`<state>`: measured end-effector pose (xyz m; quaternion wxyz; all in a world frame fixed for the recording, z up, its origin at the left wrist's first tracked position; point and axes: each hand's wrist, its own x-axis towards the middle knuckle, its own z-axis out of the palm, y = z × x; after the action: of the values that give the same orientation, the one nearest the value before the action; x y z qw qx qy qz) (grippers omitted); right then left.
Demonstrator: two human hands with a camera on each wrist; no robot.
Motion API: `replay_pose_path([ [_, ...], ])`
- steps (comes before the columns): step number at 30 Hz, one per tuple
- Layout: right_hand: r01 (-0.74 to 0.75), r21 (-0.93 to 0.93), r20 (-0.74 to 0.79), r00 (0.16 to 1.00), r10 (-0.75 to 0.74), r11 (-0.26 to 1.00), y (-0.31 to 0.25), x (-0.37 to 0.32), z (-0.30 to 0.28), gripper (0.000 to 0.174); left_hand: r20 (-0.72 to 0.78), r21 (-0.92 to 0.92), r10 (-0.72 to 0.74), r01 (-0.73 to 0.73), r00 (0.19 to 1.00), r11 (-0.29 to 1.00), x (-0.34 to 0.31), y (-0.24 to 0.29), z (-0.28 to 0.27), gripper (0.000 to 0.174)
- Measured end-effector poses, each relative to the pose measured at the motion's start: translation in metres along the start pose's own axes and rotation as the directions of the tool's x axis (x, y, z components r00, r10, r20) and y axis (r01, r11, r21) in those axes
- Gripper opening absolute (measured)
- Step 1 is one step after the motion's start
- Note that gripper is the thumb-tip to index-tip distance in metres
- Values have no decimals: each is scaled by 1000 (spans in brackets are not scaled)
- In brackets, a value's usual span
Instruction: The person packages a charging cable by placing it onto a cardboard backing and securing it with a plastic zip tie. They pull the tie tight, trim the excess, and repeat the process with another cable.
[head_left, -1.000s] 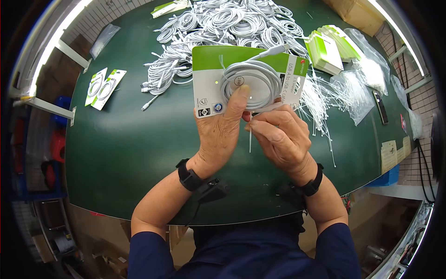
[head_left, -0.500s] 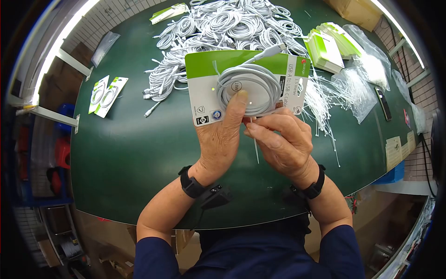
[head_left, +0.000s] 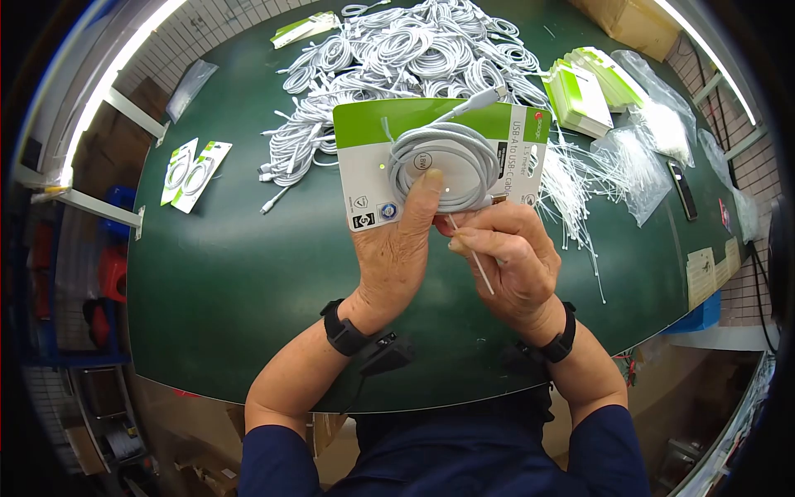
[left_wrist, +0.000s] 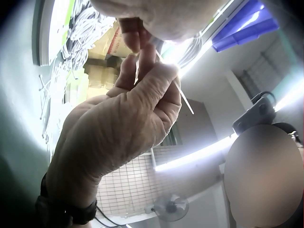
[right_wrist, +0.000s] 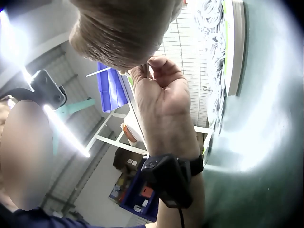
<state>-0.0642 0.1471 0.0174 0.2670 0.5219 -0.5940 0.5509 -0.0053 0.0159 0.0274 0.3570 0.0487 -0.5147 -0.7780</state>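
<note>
In the head view my left hand (head_left: 391, 257) grips a green and white packaging card (head_left: 360, 170) from below, its thumb pressing inside a coiled white USB cable (head_left: 479, 153) on the front. One plug (head_left: 479, 101) of the cable points up past the card's top. My right hand (head_left: 526, 261) is at the lower edge, pinching a thin white cable tie (head_left: 483, 272) between thumb and fingers. The tie's tail slants down and right. In the left wrist view the tie also sticks out from the right hand (left_wrist: 118, 118). The left hand's fingers behind the card are hidden in the head view.
A large heap of coiled white cables (head_left: 406, 50) covers the table's far side. Loose cable ties (head_left: 571, 186) and stacked cards (head_left: 580, 99) lie at the right, near a phone (head_left: 683, 190). Two cards with cables (head_left: 197, 178) lie at the left.
The cable tie's tail has swung from nearly vertical to a slant down and right as my right fingers shifted along it. My left hand still holds the card and coil.
</note>
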Motion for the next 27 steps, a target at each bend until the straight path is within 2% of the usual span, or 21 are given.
replay_pose_path([
  [2,-28,4,-6,1000,28,1000,-3,1,2,25,-25,33,48,-47,999,998,1,-6,-1,27],
  [5,-29,10,16,999,29,1000,-2,-4,5,24,15,-7,-57,57,998,998,-1,3,-2,27],
  [8,-26,48,22,999,25,999,-1,-7,7,25,-2,64,13,-13,1000,998,1,-8,-7,26],
  [14,-36,97,32,999,33,995,1,-8,5,26,-10,17,-22,22,1000,1000,1,-4,-3,25],
  [23,-191,236,40,982,187,953,-2,-12,1,23,-28,36,-54,55,998,998,-1,-3,-1,21],
  [27,-193,202,40,981,188,960,-2,-12,-2,24,-29,47,-48,49,998,998,-2,-5,-2,21],
])
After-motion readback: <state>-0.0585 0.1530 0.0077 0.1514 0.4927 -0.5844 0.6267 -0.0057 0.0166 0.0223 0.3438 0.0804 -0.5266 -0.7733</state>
